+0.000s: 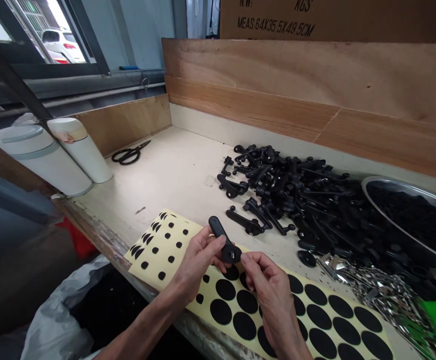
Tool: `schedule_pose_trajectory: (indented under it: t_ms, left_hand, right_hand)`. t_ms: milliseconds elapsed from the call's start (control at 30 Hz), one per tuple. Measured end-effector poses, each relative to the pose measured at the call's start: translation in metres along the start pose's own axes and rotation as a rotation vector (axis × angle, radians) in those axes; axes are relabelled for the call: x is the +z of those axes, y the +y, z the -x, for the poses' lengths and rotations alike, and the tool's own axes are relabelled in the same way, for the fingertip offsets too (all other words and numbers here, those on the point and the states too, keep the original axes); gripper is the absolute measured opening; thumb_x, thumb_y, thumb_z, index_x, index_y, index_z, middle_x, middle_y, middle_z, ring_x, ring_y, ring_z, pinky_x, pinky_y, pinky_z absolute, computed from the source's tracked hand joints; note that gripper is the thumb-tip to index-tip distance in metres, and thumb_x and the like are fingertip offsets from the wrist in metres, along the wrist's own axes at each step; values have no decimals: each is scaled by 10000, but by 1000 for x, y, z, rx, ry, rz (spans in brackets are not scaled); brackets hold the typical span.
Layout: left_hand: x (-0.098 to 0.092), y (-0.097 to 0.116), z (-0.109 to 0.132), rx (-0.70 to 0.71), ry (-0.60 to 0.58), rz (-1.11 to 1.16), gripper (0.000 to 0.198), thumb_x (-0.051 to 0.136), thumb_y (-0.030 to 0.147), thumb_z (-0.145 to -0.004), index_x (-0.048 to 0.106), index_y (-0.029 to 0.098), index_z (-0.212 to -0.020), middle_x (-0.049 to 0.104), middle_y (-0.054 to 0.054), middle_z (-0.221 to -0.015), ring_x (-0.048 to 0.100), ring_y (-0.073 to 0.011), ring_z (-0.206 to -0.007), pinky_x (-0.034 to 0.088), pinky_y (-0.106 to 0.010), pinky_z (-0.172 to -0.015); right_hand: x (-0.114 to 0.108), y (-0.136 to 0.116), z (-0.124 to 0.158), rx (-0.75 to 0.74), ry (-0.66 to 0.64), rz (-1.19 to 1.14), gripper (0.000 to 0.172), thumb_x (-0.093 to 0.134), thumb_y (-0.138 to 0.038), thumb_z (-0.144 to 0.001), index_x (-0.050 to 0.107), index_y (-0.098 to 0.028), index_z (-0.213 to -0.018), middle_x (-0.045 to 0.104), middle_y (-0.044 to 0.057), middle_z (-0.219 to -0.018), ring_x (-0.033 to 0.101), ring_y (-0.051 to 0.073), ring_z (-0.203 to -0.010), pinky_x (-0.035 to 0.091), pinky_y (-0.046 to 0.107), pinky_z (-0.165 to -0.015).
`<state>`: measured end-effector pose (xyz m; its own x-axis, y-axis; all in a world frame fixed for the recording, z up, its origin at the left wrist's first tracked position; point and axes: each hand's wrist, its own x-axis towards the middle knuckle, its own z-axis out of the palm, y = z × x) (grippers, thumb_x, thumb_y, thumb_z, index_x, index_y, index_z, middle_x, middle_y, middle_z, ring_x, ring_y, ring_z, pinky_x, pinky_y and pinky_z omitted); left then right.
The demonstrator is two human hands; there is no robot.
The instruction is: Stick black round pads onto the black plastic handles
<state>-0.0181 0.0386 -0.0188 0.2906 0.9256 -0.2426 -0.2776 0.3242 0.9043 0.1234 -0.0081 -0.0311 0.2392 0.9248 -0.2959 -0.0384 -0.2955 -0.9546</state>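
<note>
My left hand (pixel 197 260) pinches the arm of a black plastic lever handle (pixel 218 232), which stands up above the bench. My right hand (pixel 268 290) is on the other side, with its thumb and finger against the handle's round end. Both hands hover over a yellow backing sheet of round black adhesive pads (pixel 306 302). A second sheet with smaller black pads and partly cut shapes (pixel 158 272) lies to the left. A heap of similar black handles (pixel 278 190) sits just beyond my hands.
A steel bowl of black parts (pixel 401 200) and a heap of metal clips (pixel 375 285) lie at the right. Black scissors (pixel 128 155) and white cylindrical containers (pixel 41 160) stand at the far left. Plywood boards (pixel 278 85) back the bench; a plastic-lined bin (pixel 64 320) sits below its edge.
</note>
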Motion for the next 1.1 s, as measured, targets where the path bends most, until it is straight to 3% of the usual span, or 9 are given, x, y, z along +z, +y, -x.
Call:
schedule_pose_trajectory:
  t_ms: [400, 733, 800, 967, 1100]
  left_hand:
    - [0, 2, 3, 4, -34, 31, 250, 613, 373, -851, 571, 154, -965, 676, -57, -849, 594, -109, -611, 480, -212, -549]
    - [-1, 5, 5, -39, -57, -9, 304, 683, 146, -750, 567, 144, -1030, 678, -86, -977, 614, -144, -737, 475, -241, -626]
    - [0, 5, 5, -34, -44, -27, 293, 665, 127, -753, 557, 139, -1026, 677, -87, -968, 607, -147, -743, 474, -245, -619]
    - [1, 3, 6, 15, -17, -53, 292, 647, 120, -754, 535, 155, -1021, 666, -63, -953, 579, -137, -746, 470, -236, -604]
    - [5, 3, 7, 72, 3, -87, 261, 634, 89, -739, 519, 167, -960, 659, -35, -913, 583, -129, -756, 471, -228, -640]
  right_hand:
    - [0, -1, 0, -49, 28, 86, 338, 637, -497, -802, 605, -184, -680, 429, -44, -545, 338, 104, -524, 277, 229, -471]
    - [0, -4, 0, -84, 35, 127, 335, 588, -487, -837, 593, -187, -688, 424, -49, -532, 344, 101, -497, 281, 219, -444]
    - [0, -4, 1, -187, 55, 250, 323, 541, -466, -876, 579, -193, -707, 453, -37, -559, 385, 110, -502, 304, 225, -448]
    - [3, 3, 5, -674, 193, 731, 268, 353, -276, -982, 569, -190, -849, 565, 32, -764, 544, 139, -629, 393, 232, -531]
    - [8, 8, 9, -796, 342, 1084, 205, 367, -192, -974, 570, -178, -947, 584, 43, -822, 550, 135, -609, 343, 233, -460]
